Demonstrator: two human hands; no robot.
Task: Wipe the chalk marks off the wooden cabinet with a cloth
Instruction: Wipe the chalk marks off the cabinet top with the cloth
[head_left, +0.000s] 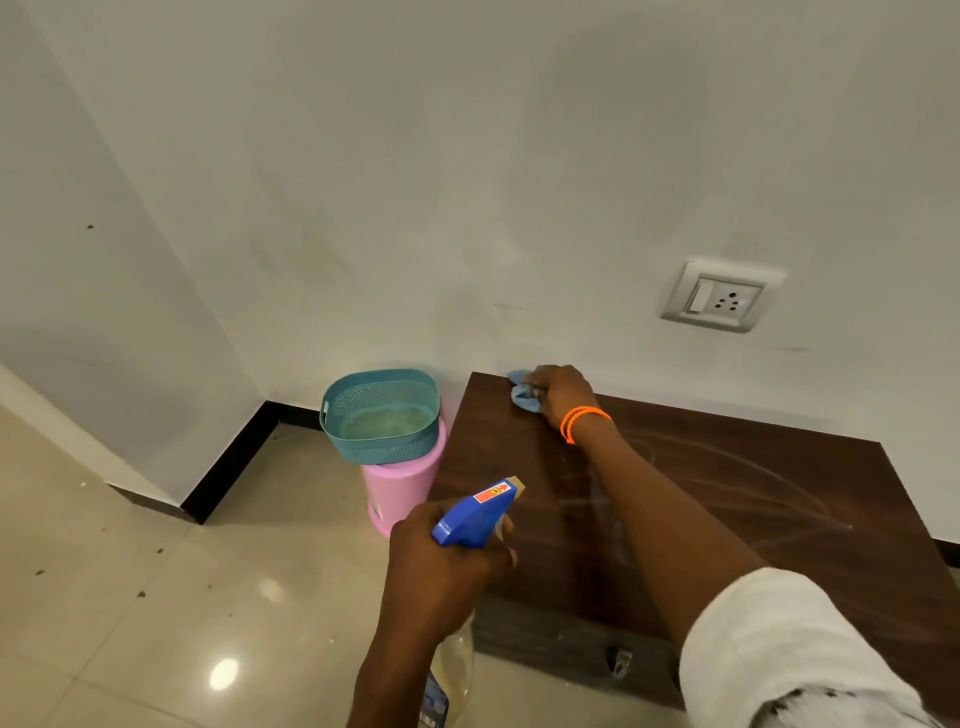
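— Brown wood fills the lower right of the frame: that's the cabinet (727, 499), its top streaked with pale chalk marks (753, 483) that arc across the middle and right side.

— And the cloth?

— Blue, bunched up at the cabinet's far left corner, near the wall. The cloth (522, 395) is pressed on the wood under the right hand (563, 395), whose fingers are curled closed over it. Orange bands (584, 421) circle that wrist, and a white sleeve (789, 649) shows at the lower right.

— What about the other hand?

— The left hand (447, 566), at lower centre, is wrapped tight around a spray bottle (475, 514). Its blue head points up and to the right, toward the cabinet top; the clear body hangs below the fist.

— Anything else nearby?

— A teal basket (382, 415) sits on a pink bin (400, 488), just left of the cabinet. A socket (722, 296) is on the wall at right of centre.
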